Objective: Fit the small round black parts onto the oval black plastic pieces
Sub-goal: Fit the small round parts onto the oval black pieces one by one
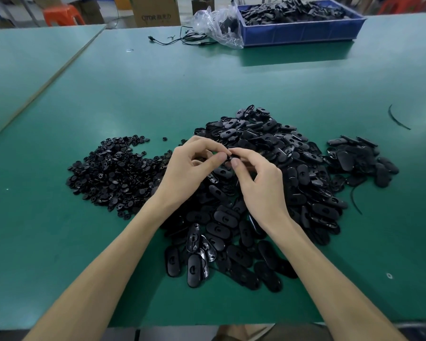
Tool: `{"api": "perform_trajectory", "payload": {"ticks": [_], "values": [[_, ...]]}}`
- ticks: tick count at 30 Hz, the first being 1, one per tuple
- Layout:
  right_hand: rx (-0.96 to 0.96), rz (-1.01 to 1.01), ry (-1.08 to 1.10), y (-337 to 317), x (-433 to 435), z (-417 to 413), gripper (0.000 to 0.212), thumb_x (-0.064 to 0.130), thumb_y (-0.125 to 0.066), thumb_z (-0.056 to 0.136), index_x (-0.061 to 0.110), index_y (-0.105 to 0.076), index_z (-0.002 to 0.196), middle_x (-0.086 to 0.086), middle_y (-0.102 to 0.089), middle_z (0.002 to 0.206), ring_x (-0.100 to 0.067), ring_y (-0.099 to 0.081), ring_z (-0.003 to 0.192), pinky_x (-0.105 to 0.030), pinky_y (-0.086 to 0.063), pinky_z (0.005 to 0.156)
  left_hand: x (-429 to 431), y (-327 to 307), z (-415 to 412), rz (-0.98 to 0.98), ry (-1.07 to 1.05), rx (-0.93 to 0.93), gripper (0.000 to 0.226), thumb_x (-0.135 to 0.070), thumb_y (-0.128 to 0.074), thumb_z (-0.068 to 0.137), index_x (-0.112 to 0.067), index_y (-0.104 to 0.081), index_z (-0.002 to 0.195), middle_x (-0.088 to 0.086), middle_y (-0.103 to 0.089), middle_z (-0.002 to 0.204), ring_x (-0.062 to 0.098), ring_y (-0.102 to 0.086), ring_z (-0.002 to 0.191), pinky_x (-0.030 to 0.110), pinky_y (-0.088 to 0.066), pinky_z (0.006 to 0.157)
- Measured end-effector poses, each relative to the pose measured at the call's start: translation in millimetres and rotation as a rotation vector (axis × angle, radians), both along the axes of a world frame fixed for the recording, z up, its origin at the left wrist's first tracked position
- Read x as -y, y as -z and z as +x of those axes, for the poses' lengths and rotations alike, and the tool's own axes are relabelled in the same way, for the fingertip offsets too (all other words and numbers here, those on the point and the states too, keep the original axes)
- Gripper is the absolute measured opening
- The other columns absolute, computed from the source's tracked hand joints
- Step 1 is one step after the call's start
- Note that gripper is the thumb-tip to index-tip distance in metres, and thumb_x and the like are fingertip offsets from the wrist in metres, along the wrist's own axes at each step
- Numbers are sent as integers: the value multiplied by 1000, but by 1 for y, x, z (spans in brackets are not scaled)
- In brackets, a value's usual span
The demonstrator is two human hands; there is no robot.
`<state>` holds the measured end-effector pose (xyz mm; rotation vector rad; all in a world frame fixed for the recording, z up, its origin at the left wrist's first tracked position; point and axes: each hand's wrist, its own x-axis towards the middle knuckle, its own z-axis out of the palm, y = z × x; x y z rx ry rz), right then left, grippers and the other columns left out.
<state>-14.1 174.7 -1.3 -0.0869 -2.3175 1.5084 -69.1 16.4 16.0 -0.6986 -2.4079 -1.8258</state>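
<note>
A black piece (229,158) is pinched between the fingertips of both hands, just above the heap of oval pieces (268,193). I cannot tell whether it is oval or round. The left hand (187,168) and right hand (258,183) each keep a curled, closed grip on it. The round parts (116,173) lie heaped at 9 o'clock on the green worktop (158,89), with a blue crate (300,33) at 1 o'clock.

A factory assembly workshop: a long green-matted bench (133,94) carries bulk heaps of identical oval black plastic pieces (268,193) and small round black parts (113,173). At the upper right is a blue plastic crate (303,33) full of parts; cardboard boxes (155,11) and an orange plastic stool (62,16) line the top edge.
</note>
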Motion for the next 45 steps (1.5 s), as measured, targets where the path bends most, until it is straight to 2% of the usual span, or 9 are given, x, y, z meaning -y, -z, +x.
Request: {"api": "perform_trajectory", "payload": {"ticks": [2,7,12,23,26,33,37,41,45], "values": [[-1,-1,-9,0,0,0,25,18,-63,105,19,-73,128,3,-75,114,-4,-69,104,-19,-54,94,2,-1,-2,31,4,56,7,-9,-72,96,-12,-75,101,10,-71,105,19,-63,81,41,-53,72],[5,3,-32,-1,1,1,25,17,-63,105,18,-72,128,3,-74,115,-5,-69,105,-18,-53,95,3,1,-2,32,-2,72,7,-9,-71,96,-11,-76,101,-3,-75,92,12,-64,73,28,-54,66],[12,10,-35,-2,1,0,25,15,-64,104,18,-73,127,3,-75,114,-4,-69,104,-13,-51,92,3,2,-2,21,-12,56,10,-8,-72,96,-16,-76,99,6,-74,97,11,-65,72,26,-54,65],[32,-25,-44,-2,1,1,28,12,-64,103,20,-72,129,2,-74,115,-6,-70,106,-23,-54,97,5,-2,-3,18,3,55,10,-2,-72,94,-11,-75,99,1,-67,85,7,-57,62,21,-48,58],[31,-27,-43,-3,1,2,28,12,-64,103,19,-72,129,2,-74,116,-5,-70,105,-21,-54,97,5,-4,-2,10,-2,47,12,-2,-72,94,-13,-75,98,0,-66,81,7,-55,57,20,-47,57],[26,-17,-48,-4,1,3,28,11,-63,104,17,-72,130,2,-74,116,-3,-70,104,-13,-52,93,6,-4,-1,-43,-22,13,10,-4,-72,95,-13,-75,98,8,-70,86,9,-54,48,20,-45,52],[29,-3,-49,-3,1,3,28,10,-63,104,17,-72,130,2,-74,115,-1,-68,100,-8,-48,89,7,-3,-2,-65,-14,-3,9,-4,-73,94,-12,-77,97,12,-68,95,10,-58,54,24,-47,52],[26,1,-44,-3,1,2,28,10,-63,104,17,-72,129,2,-74,116,-2,-69,99,-9,-49,89,10,-4,-3,-92,22,-34,7,-5,-74,93,-7,-79,98,12,-66,103,10,-62,64,28,-49,52],[14,-7,-29,-3,1,2,28,10,-62,104,17,-72,130,2,-74,116,-4,-69,101,-11,-50,90,10,-5,-3,-67,64,-21,8,-2,-74,92,-6,-79,99,16,-66,105,5,-62,60,29,-51,52]]}}
